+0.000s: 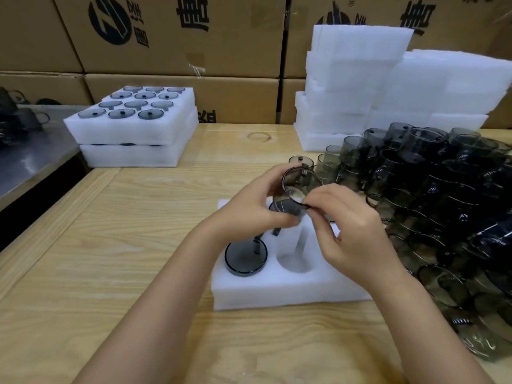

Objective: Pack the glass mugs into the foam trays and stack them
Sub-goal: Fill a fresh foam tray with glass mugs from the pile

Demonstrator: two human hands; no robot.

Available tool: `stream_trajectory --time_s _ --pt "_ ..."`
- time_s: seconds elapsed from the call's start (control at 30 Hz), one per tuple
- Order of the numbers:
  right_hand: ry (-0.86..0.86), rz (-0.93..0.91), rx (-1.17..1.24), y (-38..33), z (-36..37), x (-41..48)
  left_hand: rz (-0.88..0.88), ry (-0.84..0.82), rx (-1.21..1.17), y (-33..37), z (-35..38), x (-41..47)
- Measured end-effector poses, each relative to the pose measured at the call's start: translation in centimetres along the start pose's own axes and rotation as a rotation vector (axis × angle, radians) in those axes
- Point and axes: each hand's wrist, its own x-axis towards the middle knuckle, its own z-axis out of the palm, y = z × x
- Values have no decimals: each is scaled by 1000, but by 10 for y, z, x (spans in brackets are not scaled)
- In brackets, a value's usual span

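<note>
Both my left hand point(257, 209) and right hand point(352, 231) are closed around one smoky grey glass mug point(296, 189), held just above the white foam tray point(277, 292). Below my grip one mug is seated; most pockets look empty. Two filled trays point(133, 126) sit stacked far left; the heap of loose mugs point(443, 203) waits right.

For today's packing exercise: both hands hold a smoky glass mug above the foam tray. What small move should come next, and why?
Probably lower the mug, held by the left hand and right hand, into the empty pocket of the foam tray; the neighbouring pocket already holds a seated mug.
</note>
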Motion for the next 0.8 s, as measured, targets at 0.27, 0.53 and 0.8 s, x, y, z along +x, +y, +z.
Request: stream_trajectory --time_s 0.27,0.53,0.8 --pt "-110 441 395 8 -17 3 -1 -86 -5 0 4 5" --pt "-339 576 649 6 -19 0 -84 -306 332 2 -9 -3" --pt "-448 491 515 0 -26 3 -94 -314 403 0 -7 -6"
